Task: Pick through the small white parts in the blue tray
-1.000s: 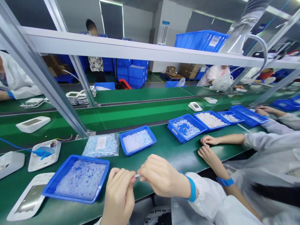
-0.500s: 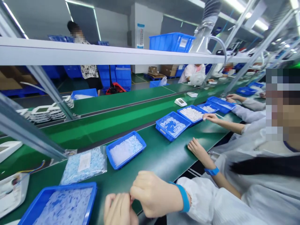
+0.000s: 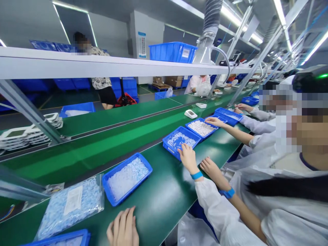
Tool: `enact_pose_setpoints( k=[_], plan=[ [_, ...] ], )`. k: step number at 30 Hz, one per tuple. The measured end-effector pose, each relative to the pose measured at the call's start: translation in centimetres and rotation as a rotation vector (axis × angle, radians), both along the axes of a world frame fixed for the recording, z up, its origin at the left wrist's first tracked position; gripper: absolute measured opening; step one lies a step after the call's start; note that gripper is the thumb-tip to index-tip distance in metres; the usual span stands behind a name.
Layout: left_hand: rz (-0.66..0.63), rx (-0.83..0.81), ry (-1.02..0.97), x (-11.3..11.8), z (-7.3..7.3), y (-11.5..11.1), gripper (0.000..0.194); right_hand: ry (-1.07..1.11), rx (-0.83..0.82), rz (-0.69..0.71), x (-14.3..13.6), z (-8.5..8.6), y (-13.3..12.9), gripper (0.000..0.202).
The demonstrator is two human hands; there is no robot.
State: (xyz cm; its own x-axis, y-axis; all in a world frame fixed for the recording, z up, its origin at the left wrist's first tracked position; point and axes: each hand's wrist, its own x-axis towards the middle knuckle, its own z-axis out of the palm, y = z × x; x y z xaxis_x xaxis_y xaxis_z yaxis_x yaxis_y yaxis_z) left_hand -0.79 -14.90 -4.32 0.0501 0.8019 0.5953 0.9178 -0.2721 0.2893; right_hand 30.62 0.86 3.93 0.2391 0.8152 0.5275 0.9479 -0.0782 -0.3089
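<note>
Tray of white strips (image 3: 168, 148): on worktop (image 3: 156, 200), right of middle. Leftmost: clear bag (image 3: 88, 198) of pale blue pieces, lying flat; below it blue tray (image 3: 85, 235), partly cut off. Left hand (image 3: 124, 227) over worktop, fingers close together; cannot tell if holding anything. Beyond it, tray of pale bits (image 3: 133, 185). Right hand (image 3: 188, 156) at strip tray's near side, fingers bent, slightly apart; cannot tell if pinching strip. Just beside, tray of white pieces (image 3: 210, 132), co-worker's hand (image 3: 214, 121) near.
</note>
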Motion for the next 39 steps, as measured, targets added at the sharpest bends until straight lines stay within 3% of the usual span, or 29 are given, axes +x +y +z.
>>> enact_pose_setpoints(
  k=[3, 6, 9, 12, 14, 17, 22, 26, 30, 35, 39],
  plan=[
    [0.018, 0.054, 0.007, -0.8, 1.8, 1.6, 0.034, 0.006, 0.001, 0.036, 0.3, -2.1, 0.4, 0.032],
    [0.065, 0.066, 0.043, -1.3, 3.2, 3.3, 0.039, 0.030, 0.023, 0.250, -2.5, -3.1, -0.8, 0.028],
    [0.104, 0.000, 0.142, -1.6, 3.7, 4.2, 0.037, 0.026, 0.045, 0.464, -6.5, -2.0, -1.6, 0.023],
    [0.108, -0.078, 0.214, -1.7, 4.2, 4.4, 0.031, 0.053, 0.057, 0.643, -10.6, 0.0, -0.8, 0.019],
    [0.102, -0.137, 0.228, -1.8, 5.0, 4.4, 0.032, -0.002, -0.016, 0.775, -13.0, 0.7, 0.6, 0.017],
    [0.083, -0.211, 0.242, -1.8, 6.7, 5.3, 0.042, -0.204, -0.202, 0.921, -15.9, 0.4, 2.9, 0.015],
    [0.006, -0.279, 0.295, -1.6, 8.8, 9.9, 0.039, -0.379, -0.419, 1.038, -17.9, -1.7, 4.9, 0.012],
    [0.018, -0.433, 0.289, -1.5, 7.8, 13.8, 0.035, -0.338, -0.378, 1.055, -17.5, -2.4, 5.0, 0.019],
    [0.088, -0.523, 0.224, -1.6, 5.9, 15.4, 0.026, -0.266, -0.356, 1.036, -16.7, -2.6, 5.5, 0.019],
    [0.148, -0.470, 0.102, -2.1, 4.7, 15.7, 0.022, -0.166, -0.276, 1.050, -16.5, -2.9, 6.6, 0.015],
    [0.098, -0.355, -0.157, -2.3, 4.2, 16.4, 0.023, 0.101, -0.206, 1.106, -17.5, -2.5, 7.0, 0.014]
  ],
)
